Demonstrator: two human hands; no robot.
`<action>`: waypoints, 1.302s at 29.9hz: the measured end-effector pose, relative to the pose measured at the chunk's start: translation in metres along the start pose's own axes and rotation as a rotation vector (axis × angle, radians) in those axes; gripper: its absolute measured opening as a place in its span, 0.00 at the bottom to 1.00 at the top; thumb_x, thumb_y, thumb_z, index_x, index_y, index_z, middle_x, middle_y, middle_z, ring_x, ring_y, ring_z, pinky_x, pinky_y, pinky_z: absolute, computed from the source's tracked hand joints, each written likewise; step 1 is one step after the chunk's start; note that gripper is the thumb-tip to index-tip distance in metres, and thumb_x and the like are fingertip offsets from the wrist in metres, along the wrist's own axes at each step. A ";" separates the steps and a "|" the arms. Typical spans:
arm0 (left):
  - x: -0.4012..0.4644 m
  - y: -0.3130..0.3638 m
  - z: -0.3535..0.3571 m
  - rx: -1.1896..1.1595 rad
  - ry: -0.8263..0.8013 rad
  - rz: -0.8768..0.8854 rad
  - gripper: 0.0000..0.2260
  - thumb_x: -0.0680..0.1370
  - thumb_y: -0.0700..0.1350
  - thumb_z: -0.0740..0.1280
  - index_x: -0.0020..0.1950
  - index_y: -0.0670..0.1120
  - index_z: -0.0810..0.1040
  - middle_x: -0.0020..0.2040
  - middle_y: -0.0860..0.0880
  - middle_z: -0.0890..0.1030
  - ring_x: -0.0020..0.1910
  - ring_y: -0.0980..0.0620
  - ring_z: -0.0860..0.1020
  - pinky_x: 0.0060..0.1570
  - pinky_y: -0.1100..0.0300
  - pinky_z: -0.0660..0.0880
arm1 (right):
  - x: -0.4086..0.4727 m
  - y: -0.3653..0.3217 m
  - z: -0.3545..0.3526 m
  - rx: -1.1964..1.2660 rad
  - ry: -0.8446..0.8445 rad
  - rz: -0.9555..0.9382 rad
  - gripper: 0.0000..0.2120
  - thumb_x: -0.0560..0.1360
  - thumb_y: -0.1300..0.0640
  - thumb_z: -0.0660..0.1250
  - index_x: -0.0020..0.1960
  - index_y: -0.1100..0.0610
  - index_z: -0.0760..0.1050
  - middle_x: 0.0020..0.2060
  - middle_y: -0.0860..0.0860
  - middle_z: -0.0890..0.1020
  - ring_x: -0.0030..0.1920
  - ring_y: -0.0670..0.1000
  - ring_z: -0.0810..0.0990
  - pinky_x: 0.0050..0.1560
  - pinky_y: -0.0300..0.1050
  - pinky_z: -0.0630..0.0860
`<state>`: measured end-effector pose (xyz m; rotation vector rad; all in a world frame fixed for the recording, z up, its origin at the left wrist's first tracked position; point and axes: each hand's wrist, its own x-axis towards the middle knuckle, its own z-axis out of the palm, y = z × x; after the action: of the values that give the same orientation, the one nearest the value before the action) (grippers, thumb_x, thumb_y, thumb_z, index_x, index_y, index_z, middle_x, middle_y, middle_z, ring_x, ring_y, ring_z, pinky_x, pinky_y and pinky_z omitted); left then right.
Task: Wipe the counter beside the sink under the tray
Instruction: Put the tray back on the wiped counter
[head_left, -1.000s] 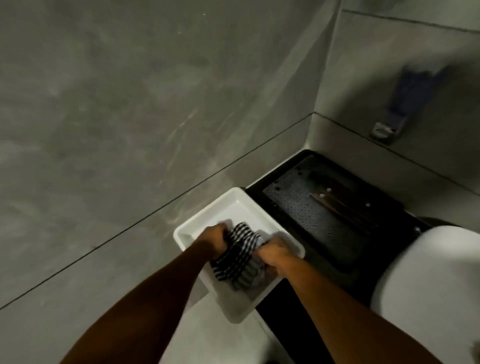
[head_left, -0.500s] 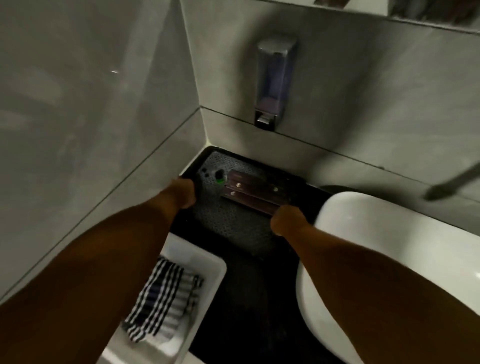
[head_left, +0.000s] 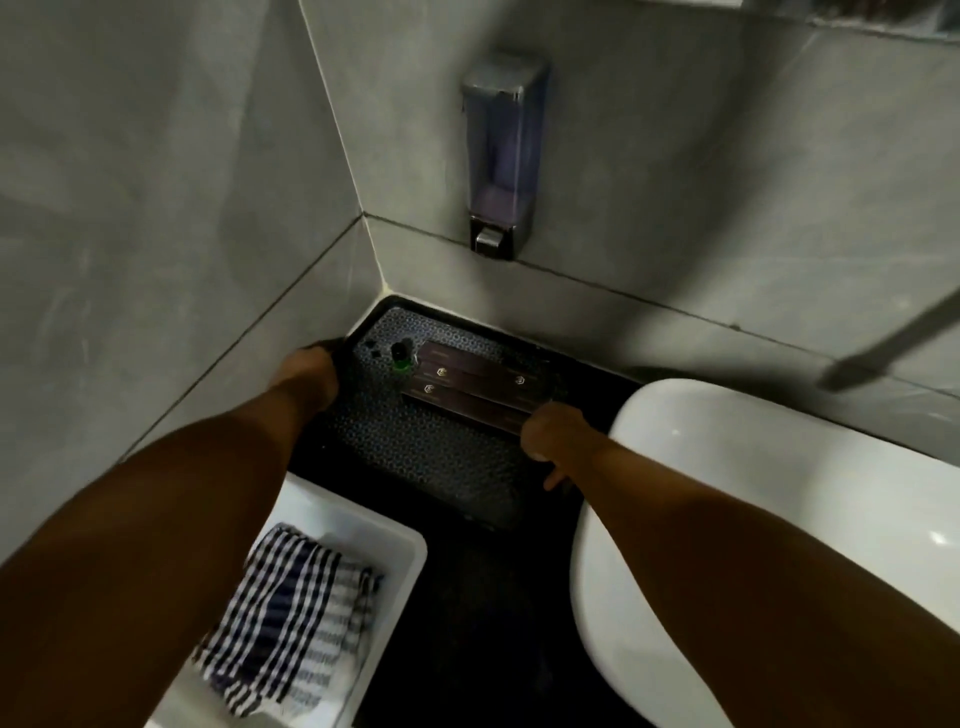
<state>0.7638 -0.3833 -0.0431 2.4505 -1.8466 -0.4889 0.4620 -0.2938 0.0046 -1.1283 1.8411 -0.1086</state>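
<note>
Tray (head_left: 441, 457), dark with a patterned surface, sits in the corner of the black worktop (head_left: 478, 613) where the two grey tiled walls meet, at about 12 o'clock from the person. On its far part lie two long dark packets (head_left: 467, 389) side by side and a small dark thing with a green spot (head_left: 400, 358) at their 9 o'clock end. The left hand (head_left: 309, 376) is curled over the tray's edge at 9 o'clock, next to the wall, grasping it. The right hand (head_left: 553, 434) is closed on the tray's edge at 3 o'clock, just beside the white sink (head_left: 727, 467), with one fingertip showing below the knuckles. At 7 o'clock from the tray, a white basin (head_left: 395, 551) rests on the worktop, and a dark-and-white striped cloth (head_left: 291, 618) lies crumpled inside it, touched by neither hand. A soap dispenser (head_left: 501, 150) hangs on the wall at 12 o'clock above the tray. A blurred metal rod (head_left: 883, 343) crosses the view at 2 o'clock, above the sink.
</note>
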 end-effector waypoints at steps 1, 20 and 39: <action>-0.006 0.003 -0.009 0.024 0.003 -0.012 0.16 0.80 0.41 0.60 0.66 0.38 0.75 0.63 0.34 0.78 0.62 0.35 0.77 0.63 0.49 0.73 | -0.009 -0.002 -0.005 0.020 -0.015 0.009 0.18 0.76 0.62 0.59 0.65 0.64 0.74 0.62 0.58 0.79 0.59 0.60 0.81 0.44 0.48 0.81; -0.247 0.137 -0.116 0.064 -0.153 0.031 0.13 0.75 0.41 0.67 0.55 0.33 0.80 0.54 0.36 0.82 0.51 0.39 0.83 0.46 0.51 0.81 | -0.175 0.144 -0.164 0.065 0.176 0.052 0.09 0.77 0.59 0.65 0.49 0.65 0.78 0.39 0.62 0.85 0.35 0.58 0.87 0.37 0.54 0.85; -0.500 0.512 0.066 -0.013 -0.480 0.467 0.13 0.67 0.42 0.74 0.50 0.39 0.83 0.44 0.43 0.86 0.38 0.47 0.85 0.36 0.59 0.82 | -0.313 0.577 -0.392 0.184 0.530 0.516 0.06 0.74 0.68 0.63 0.39 0.66 0.72 0.33 0.60 0.74 0.30 0.57 0.75 0.36 0.56 0.79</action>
<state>0.1468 -0.0513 0.1176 1.8958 -2.4718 -1.1098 -0.1649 0.1221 0.1414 -0.4908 2.4781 -0.2911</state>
